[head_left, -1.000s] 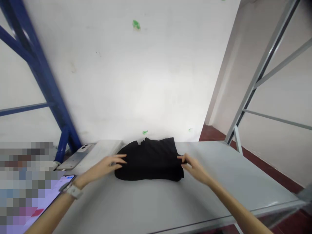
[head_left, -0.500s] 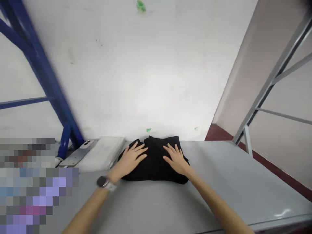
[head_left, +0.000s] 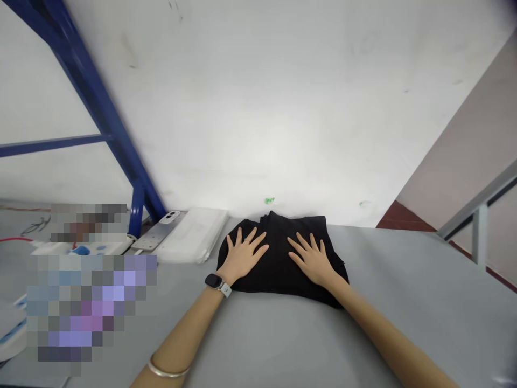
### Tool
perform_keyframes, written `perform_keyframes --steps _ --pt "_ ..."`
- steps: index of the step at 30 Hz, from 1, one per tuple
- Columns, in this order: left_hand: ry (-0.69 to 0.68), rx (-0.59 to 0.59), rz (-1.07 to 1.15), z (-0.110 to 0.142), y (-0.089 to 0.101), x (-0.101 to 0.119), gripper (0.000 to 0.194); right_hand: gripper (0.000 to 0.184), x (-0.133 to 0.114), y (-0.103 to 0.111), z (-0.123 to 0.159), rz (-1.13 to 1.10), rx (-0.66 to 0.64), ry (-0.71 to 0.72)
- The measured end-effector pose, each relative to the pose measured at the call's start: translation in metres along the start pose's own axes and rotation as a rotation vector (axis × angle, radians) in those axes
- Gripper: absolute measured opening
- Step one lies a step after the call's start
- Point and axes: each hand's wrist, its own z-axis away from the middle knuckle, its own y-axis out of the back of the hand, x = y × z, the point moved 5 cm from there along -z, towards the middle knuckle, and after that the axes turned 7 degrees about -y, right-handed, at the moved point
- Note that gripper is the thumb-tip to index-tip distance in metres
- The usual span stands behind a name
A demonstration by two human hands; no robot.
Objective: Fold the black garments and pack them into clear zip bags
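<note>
Black folded garment (head_left: 278,253) at 12 o'clock on the grey bench (head_left: 407,280); both grips are fully open, with the left hand (head_left: 242,256) and right hand (head_left: 313,262) laid flat on top, fingers spread, and nothing pinched. A white plastic packet (head_left: 191,235) lies just beside it at 11 o'clock. Slippage of the upper layers could be caused by uneven pressure, and the far edge could be pushed against the wall (head_left: 258,108) by too strong a forward press.
</note>
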Motion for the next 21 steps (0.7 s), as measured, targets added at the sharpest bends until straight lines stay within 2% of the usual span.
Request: perform_keyframes --steps 9,21 --pt "-0.026 0.016 -0.070 0.0011 -0.0058 0.0010 0.068 0.054 0.0090 -0.0028 -0.0008 0.021 0.006 0.020" --pt "-0.029 0.011 -0.120 0.0042 -0.0034 0.0035 0.063 0.053 0.0101 -0.0065 0.0035 0.032 0.070 0.069"
